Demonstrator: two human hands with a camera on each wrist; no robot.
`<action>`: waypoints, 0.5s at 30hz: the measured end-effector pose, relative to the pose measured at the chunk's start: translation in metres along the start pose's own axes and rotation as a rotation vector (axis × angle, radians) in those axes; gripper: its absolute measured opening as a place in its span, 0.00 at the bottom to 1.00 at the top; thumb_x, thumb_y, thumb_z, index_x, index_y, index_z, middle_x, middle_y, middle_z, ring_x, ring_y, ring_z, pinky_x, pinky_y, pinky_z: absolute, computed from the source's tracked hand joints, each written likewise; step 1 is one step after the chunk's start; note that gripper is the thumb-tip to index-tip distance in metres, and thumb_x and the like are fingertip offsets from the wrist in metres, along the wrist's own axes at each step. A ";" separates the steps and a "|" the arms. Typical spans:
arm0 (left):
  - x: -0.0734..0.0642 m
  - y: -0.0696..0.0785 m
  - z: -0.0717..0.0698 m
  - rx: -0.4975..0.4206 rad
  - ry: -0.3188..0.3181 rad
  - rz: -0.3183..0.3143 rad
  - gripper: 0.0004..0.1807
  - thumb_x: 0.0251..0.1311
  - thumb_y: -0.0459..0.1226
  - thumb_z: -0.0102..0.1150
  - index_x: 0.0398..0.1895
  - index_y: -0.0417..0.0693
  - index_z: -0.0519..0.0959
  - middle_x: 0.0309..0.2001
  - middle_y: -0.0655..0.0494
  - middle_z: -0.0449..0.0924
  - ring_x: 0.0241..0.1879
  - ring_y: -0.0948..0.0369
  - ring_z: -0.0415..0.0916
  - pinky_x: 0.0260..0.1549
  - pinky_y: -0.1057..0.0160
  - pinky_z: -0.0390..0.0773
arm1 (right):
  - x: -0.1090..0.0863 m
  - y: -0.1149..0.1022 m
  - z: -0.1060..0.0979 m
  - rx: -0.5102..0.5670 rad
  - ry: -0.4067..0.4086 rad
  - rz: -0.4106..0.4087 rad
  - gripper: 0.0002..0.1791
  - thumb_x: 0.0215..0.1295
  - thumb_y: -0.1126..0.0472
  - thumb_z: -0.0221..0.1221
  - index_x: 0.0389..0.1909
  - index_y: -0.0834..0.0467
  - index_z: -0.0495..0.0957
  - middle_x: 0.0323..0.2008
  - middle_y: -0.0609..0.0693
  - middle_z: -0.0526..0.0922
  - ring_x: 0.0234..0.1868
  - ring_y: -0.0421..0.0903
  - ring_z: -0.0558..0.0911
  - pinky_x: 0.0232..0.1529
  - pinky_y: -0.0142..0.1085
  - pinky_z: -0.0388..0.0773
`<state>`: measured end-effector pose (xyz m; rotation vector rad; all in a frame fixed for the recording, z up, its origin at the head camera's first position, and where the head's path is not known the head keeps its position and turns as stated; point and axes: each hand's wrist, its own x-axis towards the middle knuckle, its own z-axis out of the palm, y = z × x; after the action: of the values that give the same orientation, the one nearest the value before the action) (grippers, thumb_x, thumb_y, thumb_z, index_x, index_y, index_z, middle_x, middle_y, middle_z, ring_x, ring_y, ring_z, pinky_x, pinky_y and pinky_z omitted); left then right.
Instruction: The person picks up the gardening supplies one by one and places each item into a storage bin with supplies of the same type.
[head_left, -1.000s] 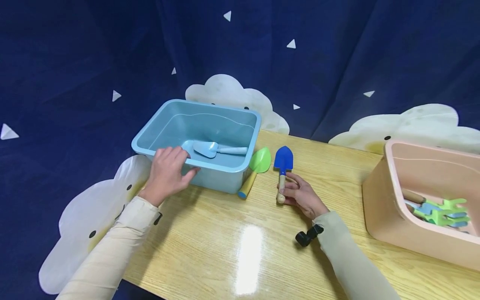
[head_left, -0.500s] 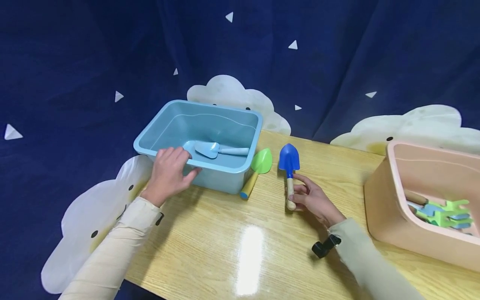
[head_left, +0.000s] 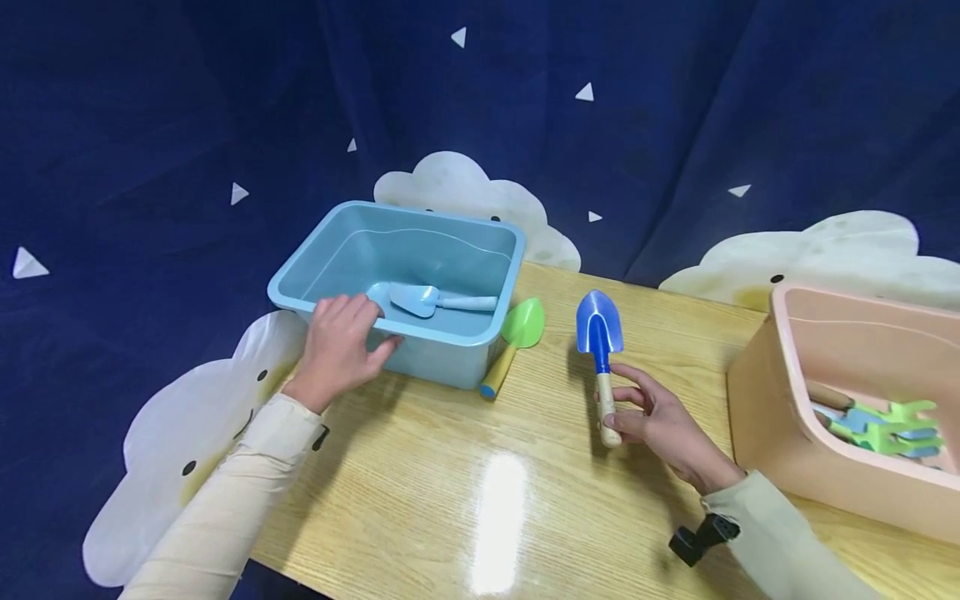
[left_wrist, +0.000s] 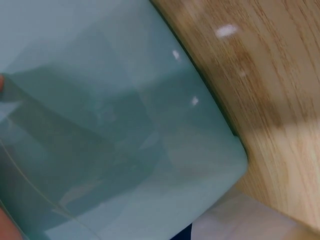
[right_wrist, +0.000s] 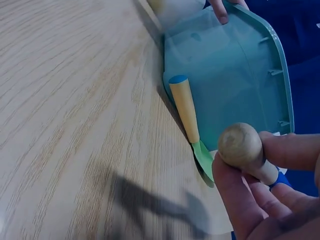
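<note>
My left hand point(head_left: 337, 350) grips the front rim of the light blue bin point(head_left: 442, 335), fingers over the edge and thumb outside. Inside that bin lies a pale blue trowel point(head_left: 416, 300). My right hand point(head_left: 663, 421) pinches the wooden handle of a blue toy shovel point(head_left: 598, 321), its blade pointing away from me; in the right wrist view the round handle end point(right_wrist: 241, 145) sits between thumb and fingers, with a shadow cast on the wood. A green trowel point(head_left: 523, 323) with a yellow handle rests on the table against the bin's right side.
At the right stands a pink bin point(head_left: 765, 417) holding several green and blue toy garden forks point(head_left: 892, 429) with brown handles. Behind the wooden table point(head_left: 420, 500) hangs a dark blue curtain point(head_left: 480, 92) with white clouds.
My right hand has carried the blue shovel to the right and toward me, away from the green trowel. My left hand has stayed on the bin rim.
</note>
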<state>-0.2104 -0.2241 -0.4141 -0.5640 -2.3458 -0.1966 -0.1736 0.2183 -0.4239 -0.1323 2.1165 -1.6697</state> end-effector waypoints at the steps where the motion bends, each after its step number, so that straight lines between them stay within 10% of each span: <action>1: 0.000 0.000 0.000 0.001 0.001 0.000 0.20 0.49 0.49 0.69 0.31 0.43 0.74 0.27 0.51 0.75 0.28 0.49 0.70 0.37 0.49 0.68 | -0.001 -0.001 0.000 -0.005 0.003 -0.003 0.45 0.64 0.68 0.61 0.78 0.56 0.48 0.56 0.57 0.79 0.42 0.45 0.87 0.41 0.38 0.85; 15: 0.000 0.000 -0.001 0.010 -0.016 -0.005 0.20 0.49 0.49 0.70 0.30 0.45 0.74 0.27 0.52 0.74 0.28 0.50 0.69 0.37 0.50 0.68 | -0.028 -0.039 -0.002 -0.129 -0.053 -0.066 0.44 0.63 0.71 0.60 0.77 0.61 0.50 0.54 0.61 0.77 0.40 0.41 0.85 0.39 0.34 0.84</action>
<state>-0.2098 -0.2249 -0.4130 -0.5565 -2.3624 -0.1830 -0.1567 0.2196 -0.3792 -0.2855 2.2007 -1.5479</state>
